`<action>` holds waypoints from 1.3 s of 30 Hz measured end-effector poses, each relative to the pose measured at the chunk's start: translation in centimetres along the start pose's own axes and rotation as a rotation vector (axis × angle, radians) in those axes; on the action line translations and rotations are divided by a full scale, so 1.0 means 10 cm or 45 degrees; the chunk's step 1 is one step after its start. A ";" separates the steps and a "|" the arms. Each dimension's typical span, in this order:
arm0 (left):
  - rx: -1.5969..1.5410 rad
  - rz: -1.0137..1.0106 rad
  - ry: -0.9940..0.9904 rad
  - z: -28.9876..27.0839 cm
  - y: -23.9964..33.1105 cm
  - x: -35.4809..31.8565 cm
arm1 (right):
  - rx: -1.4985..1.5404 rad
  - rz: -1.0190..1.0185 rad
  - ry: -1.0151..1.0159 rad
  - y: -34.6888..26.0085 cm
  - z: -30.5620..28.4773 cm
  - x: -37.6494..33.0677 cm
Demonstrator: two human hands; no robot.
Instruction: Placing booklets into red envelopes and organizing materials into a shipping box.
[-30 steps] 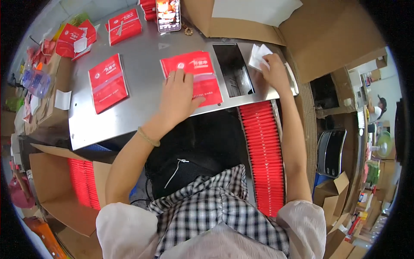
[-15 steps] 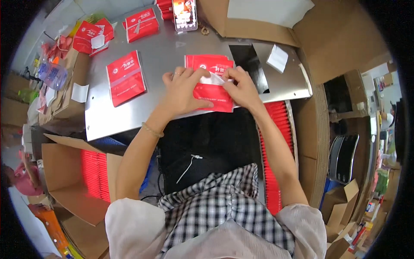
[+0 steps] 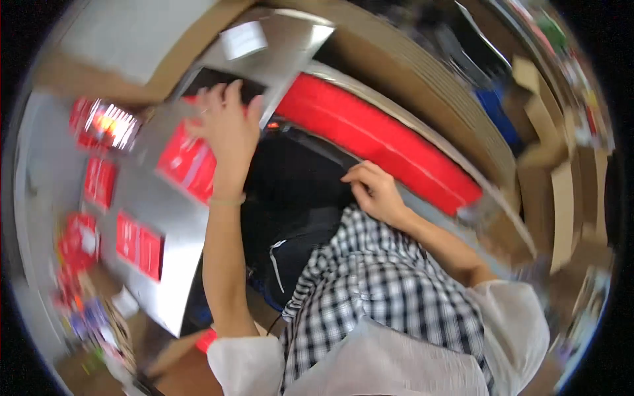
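My left hand [image 3: 228, 125] is raised over the table's edge, fingers spread, nothing visibly held. Beneath and beside it lie red flat packets [image 3: 175, 158] with a pale band across them. How far the fingertips touch them is blurred. My right hand [image 3: 380, 193] hovers beside the checked apron [image 3: 396, 284], close to a long row of red packets [image 3: 376, 138] in a carton. Its fingers are loosely bent, a gap separates them from the thumb, and nothing shows between.
On the metal table [image 3: 175, 254] are more red packets [image 3: 139, 245], a lit phone [image 3: 115, 125] and a white paper stack [image 3: 243, 41]. A black surface [image 3: 290, 178] lies between my arms. Cardboard [image 3: 422, 72] stands beyond the packet row.
The view has swung to the right and is blurred. My hands have parted: the right has left the banded packets and come toward the carton, while the left stays near them.
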State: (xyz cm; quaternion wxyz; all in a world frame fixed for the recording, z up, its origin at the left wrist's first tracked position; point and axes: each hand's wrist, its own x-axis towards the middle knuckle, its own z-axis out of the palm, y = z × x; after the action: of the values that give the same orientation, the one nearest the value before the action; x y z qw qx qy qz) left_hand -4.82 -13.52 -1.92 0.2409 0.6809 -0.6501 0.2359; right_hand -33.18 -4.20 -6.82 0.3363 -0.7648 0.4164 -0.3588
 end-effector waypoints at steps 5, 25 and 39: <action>-0.800 0.144 -0.322 0.34 1.30 -0.60 | -0.390 0.488 0.790 0.26 -0.61 -1.35; -0.633 0.637 -0.871 -0.15 2.60 -1.75 | -0.552 0.630 1.223 0.99 -1.02 -1.54; -0.610 0.409 -1.219 -0.28 2.71 -1.76 | -0.971 0.700 1.229 1.01 -0.90 -1.41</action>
State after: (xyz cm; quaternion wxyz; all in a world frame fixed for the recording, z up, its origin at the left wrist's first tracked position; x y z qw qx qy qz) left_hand -32.69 0.81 -10.31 0.0278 0.5307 -0.8180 -0.2203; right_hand -50.24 1.95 -14.20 -0.1020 -0.4501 0.7970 -0.3896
